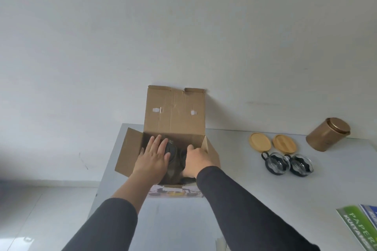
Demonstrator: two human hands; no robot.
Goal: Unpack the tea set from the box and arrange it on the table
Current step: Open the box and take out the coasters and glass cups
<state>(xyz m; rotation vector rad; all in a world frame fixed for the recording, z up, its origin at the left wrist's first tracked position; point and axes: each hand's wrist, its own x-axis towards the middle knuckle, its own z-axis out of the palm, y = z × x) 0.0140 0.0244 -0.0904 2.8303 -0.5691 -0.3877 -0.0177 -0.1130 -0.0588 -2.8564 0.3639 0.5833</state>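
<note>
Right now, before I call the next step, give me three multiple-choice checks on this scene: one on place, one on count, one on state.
1. Where are both hands?
A. Inside the open box
B. On the canister
C. On the coasters

2. How many glass cups stand on the table?
A. One
B. Two
C. Four

3. The box's lid flap is:
A. Taped shut
B. Torn off
C. Standing open

Answers:
A, the left hand and right hand reach into the box onto a dark item.
B, two glass cups.
C, the flap stands upright.
</note>
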